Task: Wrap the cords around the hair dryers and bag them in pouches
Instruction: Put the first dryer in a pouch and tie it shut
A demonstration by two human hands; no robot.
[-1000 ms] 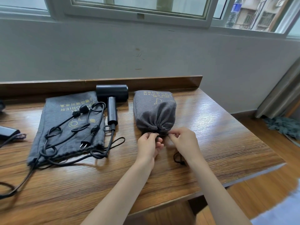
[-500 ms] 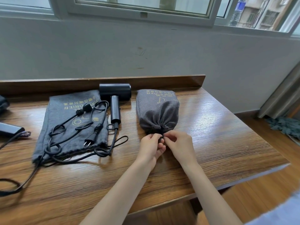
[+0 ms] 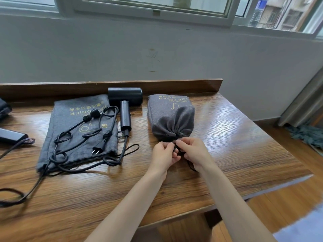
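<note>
**Both hands at the mouth of the full pouch**

The full pouch lies on the wooden table, right of the middle, with its gathered mouth towards the person. The grey cloth is bunched tight at this mouth. The left hand and the right hand meet just in front of it, with the fingers of both curled. They pinch the dark string between them, and a loop of it shows under the right hand. Exactly how each finger holds the string cannot be seen, because the hands cover it.

To the left a black dryer lies bare on the table, its barrel near the raised back edge and its handle pointing towards the person. Just beside it a flat pouch is spread out, with yellow print on it. A black cord lies in loose loops over this pouch, and a plug with two pins rests near its lower edge. At the far left edge part of a second dark dryer shows.
</note>
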